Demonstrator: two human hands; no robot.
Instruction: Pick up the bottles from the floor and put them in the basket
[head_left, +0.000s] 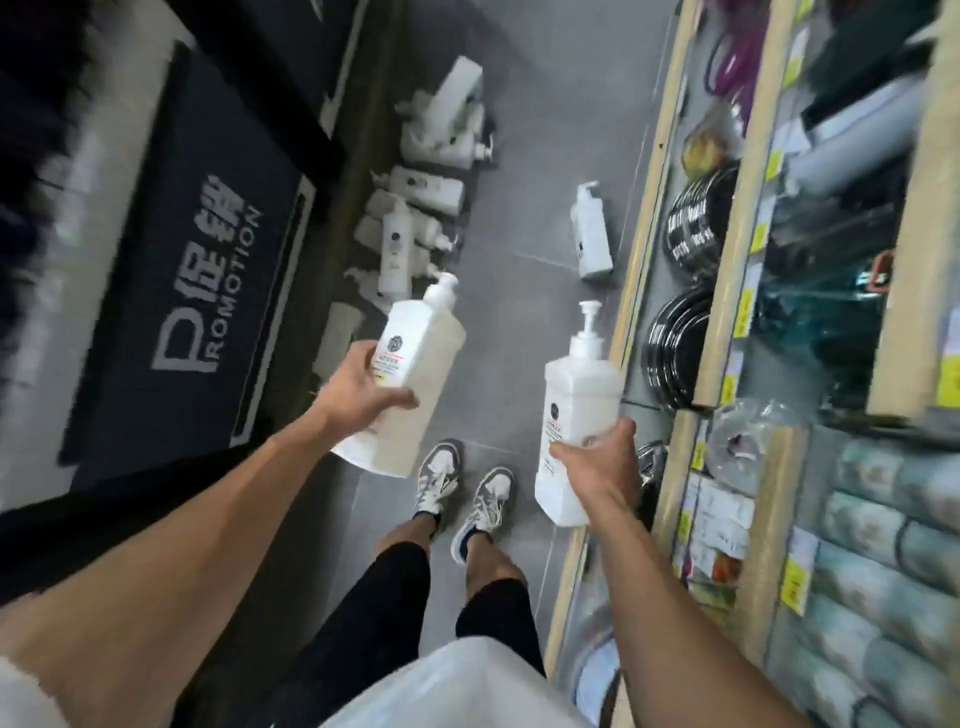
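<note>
I hold one white pump bottle in each hand above the grey floor. My left hand (363, 387) grips a bottle (415, 364) by its side, tilted with the pump pointing away from me. My right hand (597, 457) grips a second bottle (576, 395) near its lower half, standing nearly upright. One more white pump bottle (591, 234) lies alone on the floor close to the right shelf. Several white bottles (415, 218) lie piled on the floor along the black display. No basket can be made out in this view.
A black stand with a "PROMOTION" sign (208, 291) fills the left. Wooden shelves (727, 312) with black tins and rolled goods line the right. My feet in sneakers (462, 488) stand on the narrow aisle between them.
</note>
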